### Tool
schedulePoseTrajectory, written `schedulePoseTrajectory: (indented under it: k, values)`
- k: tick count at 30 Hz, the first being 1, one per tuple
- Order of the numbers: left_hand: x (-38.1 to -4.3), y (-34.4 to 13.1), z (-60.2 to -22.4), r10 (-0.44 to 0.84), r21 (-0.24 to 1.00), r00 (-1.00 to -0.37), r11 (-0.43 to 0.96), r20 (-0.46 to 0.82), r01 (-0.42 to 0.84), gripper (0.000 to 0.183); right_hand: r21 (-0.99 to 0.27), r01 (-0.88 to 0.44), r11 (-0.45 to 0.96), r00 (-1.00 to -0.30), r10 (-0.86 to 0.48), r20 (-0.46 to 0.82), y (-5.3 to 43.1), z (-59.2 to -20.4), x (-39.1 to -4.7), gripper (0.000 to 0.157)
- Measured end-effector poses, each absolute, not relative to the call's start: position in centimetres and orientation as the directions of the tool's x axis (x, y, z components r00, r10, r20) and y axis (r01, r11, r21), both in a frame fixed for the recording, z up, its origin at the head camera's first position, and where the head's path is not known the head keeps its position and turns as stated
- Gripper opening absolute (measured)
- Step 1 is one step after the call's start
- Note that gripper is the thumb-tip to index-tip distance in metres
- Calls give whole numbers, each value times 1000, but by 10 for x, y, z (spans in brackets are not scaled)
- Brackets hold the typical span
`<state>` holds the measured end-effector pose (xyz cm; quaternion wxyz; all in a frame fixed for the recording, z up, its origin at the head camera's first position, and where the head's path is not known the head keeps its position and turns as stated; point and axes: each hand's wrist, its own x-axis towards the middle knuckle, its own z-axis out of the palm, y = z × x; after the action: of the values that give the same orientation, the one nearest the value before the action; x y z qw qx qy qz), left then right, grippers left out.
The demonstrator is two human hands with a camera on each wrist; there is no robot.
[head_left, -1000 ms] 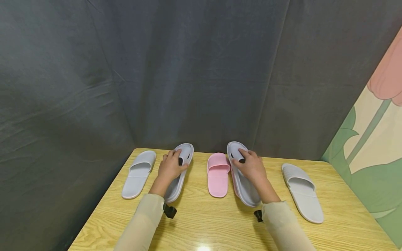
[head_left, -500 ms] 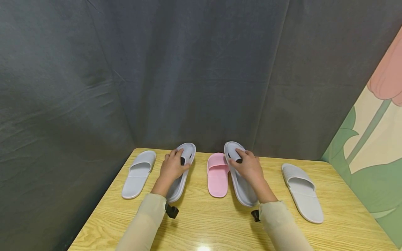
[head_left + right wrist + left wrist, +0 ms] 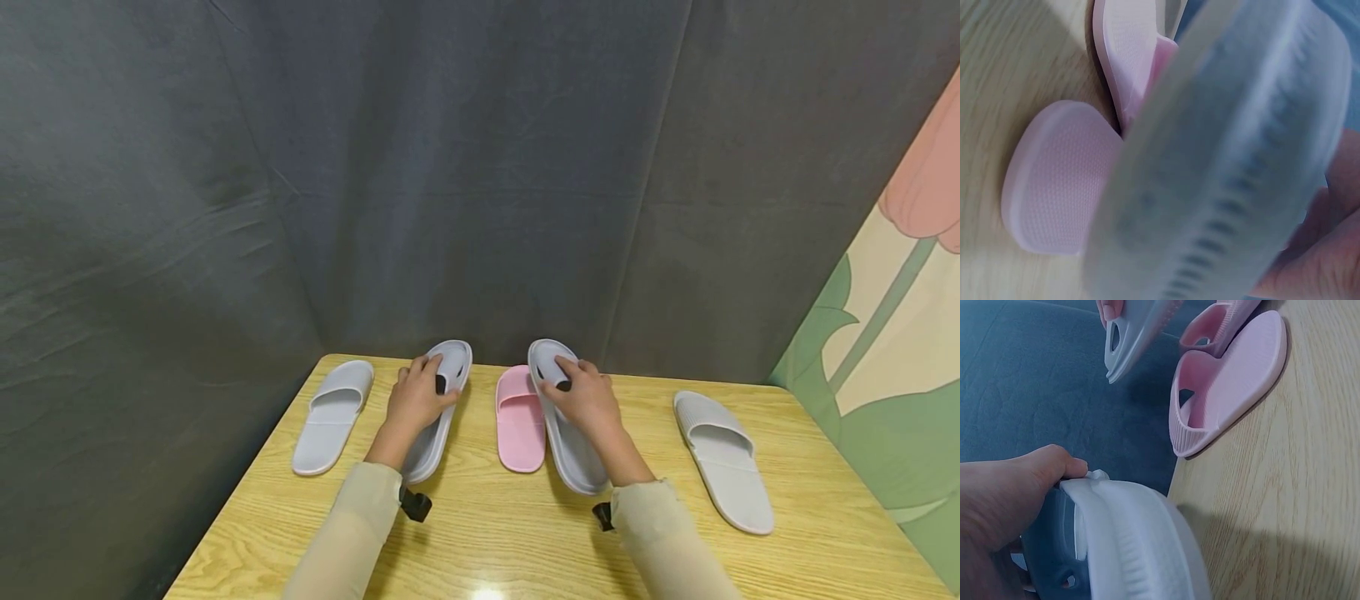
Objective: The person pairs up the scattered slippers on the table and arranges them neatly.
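Note:
My left hand (image 3: 412,400) grips a grey slipper (image 3: 423,462) by its strap, fingers over the top and thumb at the inner side. The left wrist view shows its underside edge raised over the table. My right hand (image 3: 592,400) holds a matching grey slipper (image 3: 576,450) the same way, tilted, its toe leaning inward. Between them a pink slipper (image 3: 521,437) lies on the table. A second pink slipper (image 3: 1232,325) sits beside it, showing in the wrist views but hidden under the right-hand grey slipper in the head view.
A pale grey slipper (image 3: 330,421) lies at the left of the wooden table (image 3: 487,533), and a ribbed grey slipper (image 3: 723,467) at the right. A dark curtain (image 3: 472,183) hangs behind the table's far edge. A flower-patterned panel (image 3: 892,358) stands at the right.
Both hands have moved slightly inward with their grey slippers. The right-hand slipper now covers the second pink slipper, whose edge showed earlier. The other slippers have stayed put.

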<state>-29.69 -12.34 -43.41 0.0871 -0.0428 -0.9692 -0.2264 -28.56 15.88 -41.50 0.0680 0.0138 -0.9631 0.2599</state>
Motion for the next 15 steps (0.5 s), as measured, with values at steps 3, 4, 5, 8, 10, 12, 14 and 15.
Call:
schedulePoseTrajectory:
  k: [3,4,5,8,10,12,14,15]
  values:
    - [-297,-122,-435,44,431,-978,893,203,130,76,-500,-60,864,-991,6,130,156,-415,-286,68]
    - [-298,-121,-435,45,431,-977,892,208,133,76,-501,-57,864,-992,7,125,155,-416,-286,69]
    - [-298,-120,-436,46,433,-976,891,213,137,76,-503,-55,863,-993,7,120,155,-416,-286,69]
    - [-298,-118,-436,48,441,-974,886,221,144,76,-507,-51,860,-994,7,111,152,-415,-285,69]
    - [-298,-117,-435,45,446,-974,884,223,143,76,-514,-51,856,-994,8,112,150,-414,-285,69]
    - [-298,-116,-435,41,446,-974,884,222,139,76,-519,-54,853,-993,7,116,148,-413,-284,69]
    - [-298,-115,-434,39,445,-975,885,219,135,76,-522,-56,851,-993,8,119,146,-413,-284,69]
    - [-298,-114,-433,38,445,-975,885,219,134,76,-523,-56,851,-993,9,122,145,-413,-284,69]
